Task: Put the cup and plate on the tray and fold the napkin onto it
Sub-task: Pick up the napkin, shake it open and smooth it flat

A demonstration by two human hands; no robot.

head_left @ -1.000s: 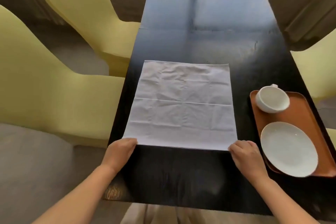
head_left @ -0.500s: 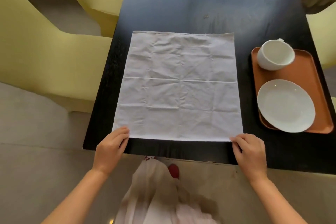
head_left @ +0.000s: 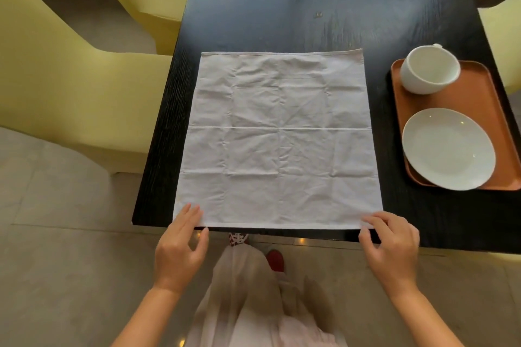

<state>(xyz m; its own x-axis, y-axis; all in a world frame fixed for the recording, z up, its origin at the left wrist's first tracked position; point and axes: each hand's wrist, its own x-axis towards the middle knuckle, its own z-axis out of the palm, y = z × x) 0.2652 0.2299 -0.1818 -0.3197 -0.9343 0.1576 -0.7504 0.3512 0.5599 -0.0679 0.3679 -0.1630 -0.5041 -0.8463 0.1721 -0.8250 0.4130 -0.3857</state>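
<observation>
Your left hand (head_left: 180,245) lies with straight fingers on the near left corner of the napkin (head_left: 277,141), the thumb out below the hem; that grip is released, only touching the cloth. Your right hand (head_left: 392,245) sits at the near right corner with fingers curled over the hem, and a small fold of cloth shows under them. It looks like a pinch, yet the thumb is hidden, so I cannot tell whether that grip has really closed on the fabric.

You hold the two near corners, I judge, because the first fold carries this edge up to the far edge, and the crease across the middle gives you the line to fold on. The napkin lies flat and wrinkled on the black worktop (head_left: 423,222), its near hem just at the worktop's front edge.

The cup (head_left: 430,69) and plate (head_left: 448,148) already stand on the orange tray (head_left: 485,98), well to the right of the napkin, so only the folding remains. The cup sits at the far end, the plate near you, its rim overhanging the tray's near lip.

The tray's right side is cut off by the frame. The cup's handle barely peeks behind its rim. The far worktop is washed in glare.
</observation>
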